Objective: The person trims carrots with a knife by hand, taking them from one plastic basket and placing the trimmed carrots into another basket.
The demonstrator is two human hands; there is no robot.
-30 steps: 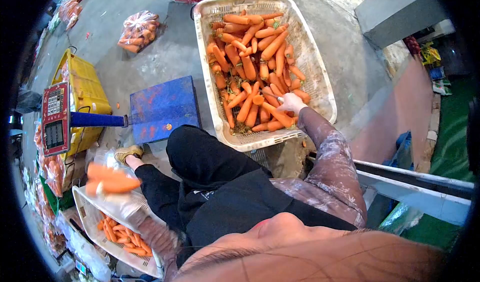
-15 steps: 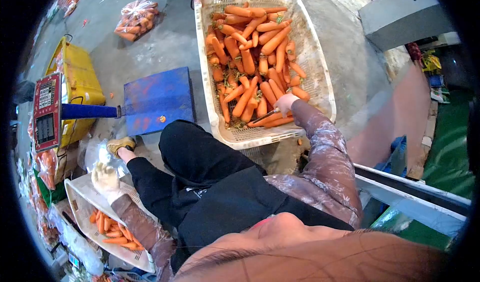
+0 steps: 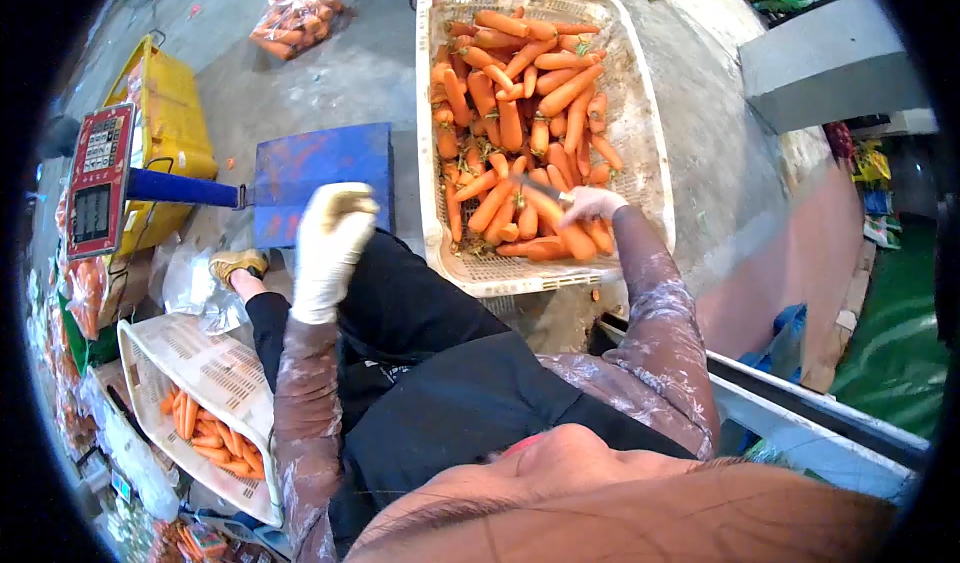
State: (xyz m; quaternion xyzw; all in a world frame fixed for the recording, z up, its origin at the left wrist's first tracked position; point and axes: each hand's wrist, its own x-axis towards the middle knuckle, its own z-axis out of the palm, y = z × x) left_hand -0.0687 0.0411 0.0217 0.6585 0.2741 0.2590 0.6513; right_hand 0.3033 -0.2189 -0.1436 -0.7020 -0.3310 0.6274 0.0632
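Observation:
My right hand is closed on a knife above the near right part of a large white basket. The knife's blade points left over a heap of carrots, some with green stubs at their tops. My left hand, in a pale glove, is raised over my leg beside a blue scale platform. Its fingers are loosely bent, with nothing visible in them. A smaller white basket at lower left holds trimmed-looking carrots.
A red scale display on a blue arm stands left of the platform, near a yellow crate. A clear bag of carrots lies on the floor behind. At right are a grey beam and a metal rail.
My left hand has moved from above the smaller basket up and right towards the scale platform. The right hand has lifted slightly, and the knife now points up and left.

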